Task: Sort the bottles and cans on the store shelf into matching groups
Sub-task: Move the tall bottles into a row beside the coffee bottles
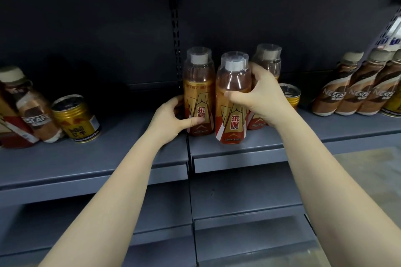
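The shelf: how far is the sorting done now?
Done: three coffee bottles stand grouped at right. In hand: the left hand and right hand hold orange bottles in the middle. Left: a coffee bottle and gold can at left, another can behind.

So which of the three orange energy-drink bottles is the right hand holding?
The front one, nearest the camera: the right hand wraps its shoulder. The left hand holds the left bottle; the rear bottle stands behind.

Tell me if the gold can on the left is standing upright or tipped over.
Upright. The gold can stands on its base on the shelf, its top rim facing up; its slight lean looks like wide-angle distortion.
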